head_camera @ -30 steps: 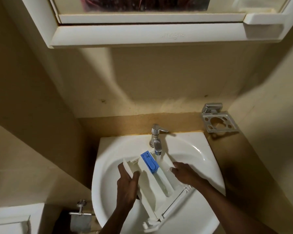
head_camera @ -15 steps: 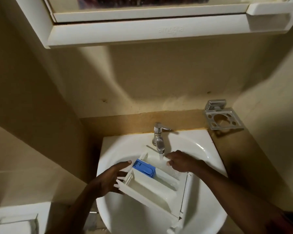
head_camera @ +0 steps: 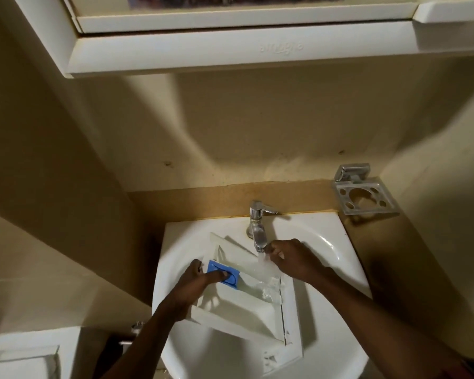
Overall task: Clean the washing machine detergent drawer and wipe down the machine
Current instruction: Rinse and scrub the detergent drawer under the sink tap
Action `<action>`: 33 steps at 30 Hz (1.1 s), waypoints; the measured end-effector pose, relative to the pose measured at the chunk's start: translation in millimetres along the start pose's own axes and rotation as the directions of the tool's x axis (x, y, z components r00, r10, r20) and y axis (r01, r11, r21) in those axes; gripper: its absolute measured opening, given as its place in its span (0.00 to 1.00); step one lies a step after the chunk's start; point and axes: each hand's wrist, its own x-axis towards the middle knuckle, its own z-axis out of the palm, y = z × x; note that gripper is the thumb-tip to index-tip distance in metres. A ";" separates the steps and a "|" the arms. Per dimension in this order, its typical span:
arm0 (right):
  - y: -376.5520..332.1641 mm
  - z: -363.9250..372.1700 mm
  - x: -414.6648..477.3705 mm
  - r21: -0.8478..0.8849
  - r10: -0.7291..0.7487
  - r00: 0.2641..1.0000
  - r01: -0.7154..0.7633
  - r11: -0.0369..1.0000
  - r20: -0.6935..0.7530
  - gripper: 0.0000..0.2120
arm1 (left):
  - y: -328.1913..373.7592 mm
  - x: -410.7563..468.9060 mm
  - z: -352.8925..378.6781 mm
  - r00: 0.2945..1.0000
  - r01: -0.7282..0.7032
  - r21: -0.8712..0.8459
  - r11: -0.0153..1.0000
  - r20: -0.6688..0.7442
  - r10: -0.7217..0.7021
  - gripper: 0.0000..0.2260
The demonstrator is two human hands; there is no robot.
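The detergent drawer [head_camera: 246,303] is lying in the sink [head_camera: 327,237] so tap water [head_camera: 262,262] is flushing its compartments. The left grip [head_camera: 200,280] is clamping its side, thumb on the blue cap [head_camera: 215,268], steadying it; whether the right grip [head_camera: 290,258], curling beside the stream, is holding anything is unclear.

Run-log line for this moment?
step: rinsing drawer | drawer: in sink under running tap | left hand: grips drawer, thumb on blue insert | right hand: at tap, grip unclear

One detergent drawer [head_camera: 241,305], one sink [head_camera: 329,233], one tap [head_camera: 257,224], one toothbrush holder [head_camera: 365,196], two hands [head_camera: 196,281] [head_camera: 292,258]
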 end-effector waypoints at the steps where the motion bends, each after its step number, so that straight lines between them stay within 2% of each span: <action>1: 5.1 0.7 -0.4 0.031 -0.014 0.999 0.016 0.999 -0.047 0.06 | -1.0 -2.0 -0.5 1.000 -0.012 -0.009 1.000 -0.018 0.012 0.17; 4: 15.7 7.9 -4.7 0.091 -0.024 0.984 0.041 0.995 -0.178 0.07 | -4.7 -5.0 0.2 0.997 -0.079 0.008 0.997 -0.024 0.080 0.16; 5: 17.0 9.7 -7.1 0.069 -0.029 0.974 0.046 0.997 -0.226 0.07 | -5.8 -5.4 0.2 0.995 -0.098 0.022 0.995 -0.025 0.099 0.17; 7: 16.0 11.5 -13.4 -0.082 -0.124 0.950 0.105 0.991 -0.287 0.07 | -8.6 -6.2 0.8 0.991 -0.125 0.028 0.992 -0.034 0.126 0.17; 10: 4.9 11.3 -24.7 -0.265 -0.297 0.920 0.229 0.937 -0.256 0.05 | -7.4 -3.8 0.7 0.986 -0.160 0.058 0.985 -0.036 0.162 0.18; 12: 4.0 16.2 -29.9 -0.271 -0.367 0.902 0.304 0.914 -0.226 0.07 | -4.1 1.4 -0.8 0.984 -0.171 0.093 0.981 -0.034 0.175 0.22; 13: 6.4 19.1 -31.2 -0.245 -0.349 0.916 0.298 0.922 -0.200 0.08 | -1.6 3.4 -1.4 0.984 -0.175 0.107 0.979 -0.028 0.179 0.23; 16: 16.8 22.6 -31.1 -0.172 -0.212 0.972 0.194 0.966 -0.097 0.09 | 3.6 9.5 -1.1 0.980 -0.196 0.109 0.975 -0.004 0.197 0.20; 20: 9.0 12.8 -30.9 -0.163 -0.091 0.996 0.091 0.982 0.005 0.09 | 10.1 16.3 0.4 0.980 -0.200 0.124 0.972 0.018 0.199 0.24; 22: -1.3 4.0 -36.7 -0.213 -0.046 0.991 0.073 0.974 0.128 0.07 | 12.1 18.9 1.9 0.980 -0.196 0.135 0.971 0.014 0.196 0.25; 23: -9.1 0.7 -42.5 -0.225 -0.026 0.965 0.086 0.971 0.259 0.09 | 12.7 19.6 2.6 0.981 -0.195 0.139 0.971 0.010 0.196 0.24; 25: -29.3 -0.8 -58.5 -0.144 -0.015 0.845 0.109 0.984 0.535 0.11 | 13.5 20.3 3.4 0.980 -0.197 0.158 0.968 0.005 0.198 0.25; 27: -47.2 0.3 -73.9 -0.049 -0.053 0.754 0.112 0.992 0.655 0.12 | 14.9 20.4 3.3 0.982 -0.186 0.161 0.969 0.010 0.187 0.25; 29: -48.8 0.7 -74.3 -0.071 -0.055 0.775 0.127 0.989 0.630 0.14 | 17.4 19.2 2.8 0.984 -0.179 0.158 0.971 0.032 0.176 0.22; 31: -35.7 -1.3 -62.8 -0.212 -0.044 0.867 0.170 0.962 0.496 0.13 | 19.4 17.5 2.5 0.984 -0.173 0.153 0.973 0.062 0.165 0.21; 33: -20.1 -4.8 -49.8 -0.410 0.002 0.951 0.131 0.903 0.309 0.11 | 20.8 15.7 3.3 0.984 -0.174 0.143 0.974 0.064 0.167 0.21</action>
